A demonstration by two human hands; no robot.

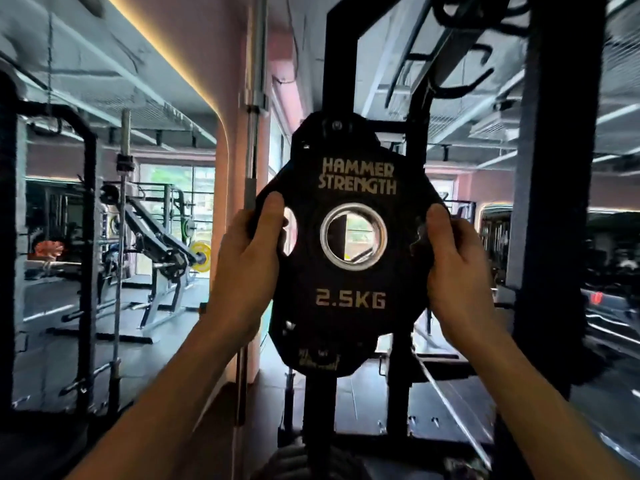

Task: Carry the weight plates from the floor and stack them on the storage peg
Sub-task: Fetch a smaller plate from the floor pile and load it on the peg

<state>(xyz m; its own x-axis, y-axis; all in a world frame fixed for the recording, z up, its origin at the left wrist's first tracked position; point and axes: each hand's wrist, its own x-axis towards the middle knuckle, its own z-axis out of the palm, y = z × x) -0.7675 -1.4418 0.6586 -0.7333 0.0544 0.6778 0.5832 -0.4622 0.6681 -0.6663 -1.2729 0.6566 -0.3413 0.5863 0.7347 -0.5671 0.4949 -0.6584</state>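
Two bare forearms reach up from the near edge. The left hand (247,251) and right hand (457,268) clasp opposite side edges of a black weight plate (349,306), lettered "HAMMER STRENGTH" and "2.5KG", held upright before a black rack post (341,64).

The weight plate (349,244) stands upright between both hands, before the rack upright (341,81), barbell (254,133) left.

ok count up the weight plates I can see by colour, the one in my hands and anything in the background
Black plate, held upright between the left hand and right hand: 1
Yellow plate on the background machine: 1
Total: 2
Any others are too blurred to tell.
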